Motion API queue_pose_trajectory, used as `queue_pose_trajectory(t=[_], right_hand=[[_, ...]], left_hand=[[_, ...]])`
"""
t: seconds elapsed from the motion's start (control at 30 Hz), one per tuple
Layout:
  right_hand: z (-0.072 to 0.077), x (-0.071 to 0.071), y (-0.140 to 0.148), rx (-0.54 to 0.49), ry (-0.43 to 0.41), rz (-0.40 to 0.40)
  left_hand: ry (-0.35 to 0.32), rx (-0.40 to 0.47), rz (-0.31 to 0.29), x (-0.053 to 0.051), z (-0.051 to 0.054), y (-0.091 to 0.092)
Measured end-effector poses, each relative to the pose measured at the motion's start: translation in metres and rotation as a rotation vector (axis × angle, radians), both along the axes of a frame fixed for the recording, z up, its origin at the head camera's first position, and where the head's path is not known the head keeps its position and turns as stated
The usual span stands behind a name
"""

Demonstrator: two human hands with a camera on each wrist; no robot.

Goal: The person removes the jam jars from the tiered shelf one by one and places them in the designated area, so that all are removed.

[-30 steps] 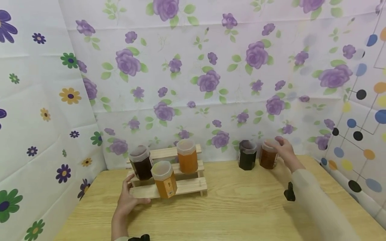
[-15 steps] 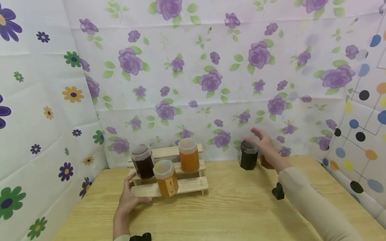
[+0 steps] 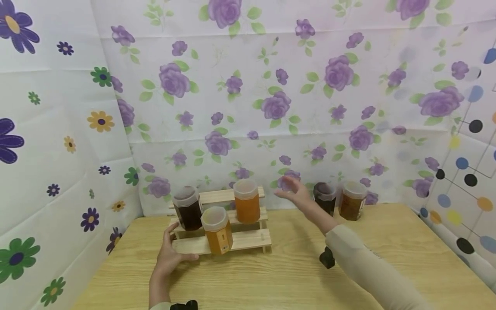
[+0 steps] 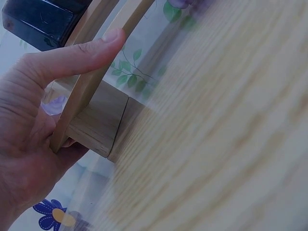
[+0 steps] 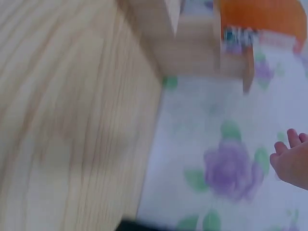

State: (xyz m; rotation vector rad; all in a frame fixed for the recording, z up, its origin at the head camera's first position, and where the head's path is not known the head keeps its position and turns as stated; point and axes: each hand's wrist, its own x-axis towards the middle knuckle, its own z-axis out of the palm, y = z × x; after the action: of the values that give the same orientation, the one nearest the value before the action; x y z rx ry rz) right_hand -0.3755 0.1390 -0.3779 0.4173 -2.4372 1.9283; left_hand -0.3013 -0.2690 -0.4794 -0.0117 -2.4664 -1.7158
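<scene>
A small tiered wooden rack (image 3: 248, 239) stands on the table with three lidded jars on its steps. They are a dark jar (image 3: 188, 214), a golden honey jar (image 3: 220, 237) on the lowest step and an orange jar (image 3: 247, 209). My left hand (image 3: 168, 256) grips the rack's left end; in the left wrist view its thumb (image 4: 82, 57) lies over the front board, the other fingers partly hidden behind. In the air right of the rack, my right hand (image 3: 301, 197) holds nothing, fingers spread. Its forearm partly covers a dark jar (image 3: 325, 200).
A brown jar (image 3: 351, 205) stands beside that dark jar, near the flowered cloth backdrop (image 3: 248, 103). Cloth walls also border the wooden table (image 3: 248, 284) at left and right. Black wrist devices (image 3: 327, 257) sit on both arms.
My right hand has left the brown jar at the right, passed over the dark one and come left towards the rack. The left hand keeps its grip. The head view has shifted slightly.
</scene>
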Motion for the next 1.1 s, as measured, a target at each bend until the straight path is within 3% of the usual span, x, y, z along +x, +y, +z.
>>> queue_pose_trajectory(t=[0.37,0.73,1.1], right_hand=[[0.003,0.010,-0.074,-0.075,-0.004,0.139],[-0.001,0.001,-0.100,-0.112,-0.022,0.048],[-0.005,0.000,-0.101,-0.129,-0.014,0.043]], left_hand=[[0.004,0.001,0.009,0.002,0.001,0.001],[0.001,-0.007,0.022,0.000,0.001,0.001],[0.004,-0.008,0.025,-0.001,-0.002,-0.001]])
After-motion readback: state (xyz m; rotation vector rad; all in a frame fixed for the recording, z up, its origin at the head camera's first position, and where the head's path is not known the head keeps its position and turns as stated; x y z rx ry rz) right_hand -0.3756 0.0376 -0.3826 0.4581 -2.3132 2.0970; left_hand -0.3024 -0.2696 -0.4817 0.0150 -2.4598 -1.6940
